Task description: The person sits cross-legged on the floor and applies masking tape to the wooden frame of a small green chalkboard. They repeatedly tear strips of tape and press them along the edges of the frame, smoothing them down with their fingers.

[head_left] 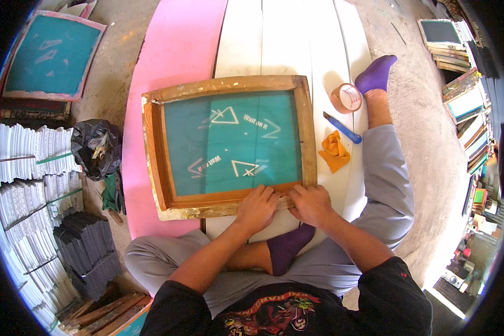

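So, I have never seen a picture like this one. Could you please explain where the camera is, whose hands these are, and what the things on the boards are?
The camera sits on a person's head and looks down, so you see that person's own arms coming in from the bottom. The wide lens bends straight edges near the rim.

The person sits on the floor with white boards and a pink board in front. On them lies a wooden printing frame with a green mesh that carries pale triangle shapes. The left hand and the right hand both press on the frame's near edge, side by side; neither one lifts anything.

To the right of the frame lie a roll of brown tape, a blue-handled knife and an orange cloth. Another frame rests at the upper left, beside stacks of white sheets.
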Tool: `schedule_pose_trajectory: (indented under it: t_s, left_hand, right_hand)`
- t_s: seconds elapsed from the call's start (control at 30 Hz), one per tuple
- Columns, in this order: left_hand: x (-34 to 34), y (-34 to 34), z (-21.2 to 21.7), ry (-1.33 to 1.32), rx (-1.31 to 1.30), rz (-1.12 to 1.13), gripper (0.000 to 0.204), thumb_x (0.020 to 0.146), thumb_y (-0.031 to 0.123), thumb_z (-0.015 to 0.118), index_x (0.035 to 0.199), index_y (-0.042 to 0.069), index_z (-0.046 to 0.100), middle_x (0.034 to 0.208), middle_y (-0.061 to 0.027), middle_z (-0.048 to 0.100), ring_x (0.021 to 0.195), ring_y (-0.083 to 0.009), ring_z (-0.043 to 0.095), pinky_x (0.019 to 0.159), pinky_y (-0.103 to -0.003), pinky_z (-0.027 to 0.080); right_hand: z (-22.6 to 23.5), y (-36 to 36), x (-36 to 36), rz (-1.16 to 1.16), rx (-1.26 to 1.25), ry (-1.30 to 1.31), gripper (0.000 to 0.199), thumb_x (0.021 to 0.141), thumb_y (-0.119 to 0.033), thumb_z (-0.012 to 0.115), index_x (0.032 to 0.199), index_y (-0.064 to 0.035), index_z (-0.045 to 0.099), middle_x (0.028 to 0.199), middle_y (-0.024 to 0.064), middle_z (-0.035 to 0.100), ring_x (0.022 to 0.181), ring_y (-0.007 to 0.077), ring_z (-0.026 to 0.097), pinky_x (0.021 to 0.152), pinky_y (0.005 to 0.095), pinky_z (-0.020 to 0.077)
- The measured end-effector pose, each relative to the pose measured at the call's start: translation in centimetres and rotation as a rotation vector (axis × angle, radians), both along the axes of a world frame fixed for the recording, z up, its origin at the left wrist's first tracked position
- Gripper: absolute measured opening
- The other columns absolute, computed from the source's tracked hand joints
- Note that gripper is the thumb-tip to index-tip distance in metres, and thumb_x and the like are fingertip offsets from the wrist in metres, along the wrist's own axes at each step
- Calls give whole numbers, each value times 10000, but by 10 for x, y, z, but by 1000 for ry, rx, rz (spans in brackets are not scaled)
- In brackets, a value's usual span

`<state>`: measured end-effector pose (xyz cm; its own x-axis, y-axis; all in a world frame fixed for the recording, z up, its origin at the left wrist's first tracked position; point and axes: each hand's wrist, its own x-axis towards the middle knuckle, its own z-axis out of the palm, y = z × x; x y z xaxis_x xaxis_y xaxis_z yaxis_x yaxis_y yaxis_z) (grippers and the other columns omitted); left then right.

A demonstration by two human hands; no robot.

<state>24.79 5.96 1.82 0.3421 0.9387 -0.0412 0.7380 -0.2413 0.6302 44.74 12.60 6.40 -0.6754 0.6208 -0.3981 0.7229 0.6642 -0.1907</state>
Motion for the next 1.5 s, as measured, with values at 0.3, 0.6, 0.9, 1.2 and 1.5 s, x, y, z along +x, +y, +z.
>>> schedule_pose_trajectory:
  t_s: [0.3, 0.6, 0.9, 1.2, 1.5]
  left_hand:
    - [-102, -36, 25, 289, -271, -28, 462, 883, 264, 712, 1278, 41, 628, 1288, -172, 634, 1214, -373, 583, 1023, -480, 508]
    - [-172, -65, 37, 502, -344, 49, 470, 859, 325, 748, 1207, 24, 651, 1217, -203, 664, 1180, -383, 605, 1014, -473, 514]
    - [-228, -57, 50, 288, -161, 809, 382, 944, 279, 667, 1154, -39, 629, 1022, -254, 666, 1023, -435, 641, 852, -535, 515]
    - [-247, -50, 47, 176, -411, 768, 317, 927, 229, 682, 1054, -57, 639, 910, -272, 683, 879, -462, 681, 781, -530, 542]
    - [-249, -48, 42, 205, -429, 767, 333, 915, 261, 706, 1031, -46, 652, 922, -268, 695, 895, -447, 689, 790, -529, 549]
  right_hand:
    - [13, 9, -6, -60, -67, -123, 434, 802, -424, 750, 1072, -90, 695, 1076, 92, 670, 1001, 303, 673, 793, 492, 535]
    - [6, -19, -64, -14, -53, -112, 466, 739, -367, 802, 1050, -52, 654, 1085, 126, 634, 998, 310, 663, 796, 473, 541]
    - [-7, -57, -166, 57, 22, 43, 470, 713, -377, 791, 993, -23, 661, 1012, 130, 625, 959, 315, 655, 765, 452, 530]
    - [-25, -82, -259, 160, 12, 130, 427, 712, -346, 769, 948, -4, 671, 944, 147, 633, 891, 319, 661, 749, 435, 527]
    - [-20, -92, -304, 93, -158, 279, 469, 688, -334, 786, 990, 7, 676, 976, 136, 637, 948, 306, 655, 781, 462, 536]
